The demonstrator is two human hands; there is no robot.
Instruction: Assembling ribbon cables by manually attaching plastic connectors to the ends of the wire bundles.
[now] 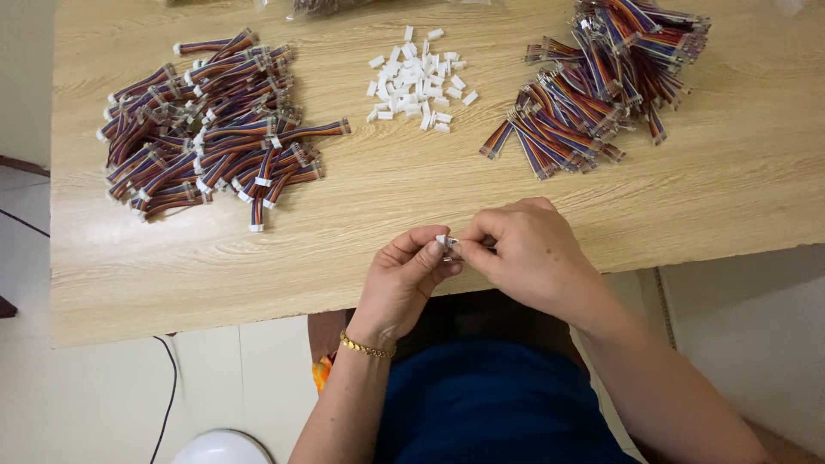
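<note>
My left hand (406, 277) and my right hand (526, 251) meet at the near edge of the wooden table (687, 189). Between their fingertips is a small white plastic connector (445, 245); the left thumb and forefinger pinch it, and the right fingers close on its other side. What the right hand holds against it is hidden by the fingers. A gold bracelet circles my left wrist.
A pile of rainbow ribbon cables with white connectors (206, 125) lies at the left. Several loose white connector housings (417, 82) sit at the middle back. Another heap of rainbow cables (601, 82) lies at the right. A black cord runs over the floor.
</note>
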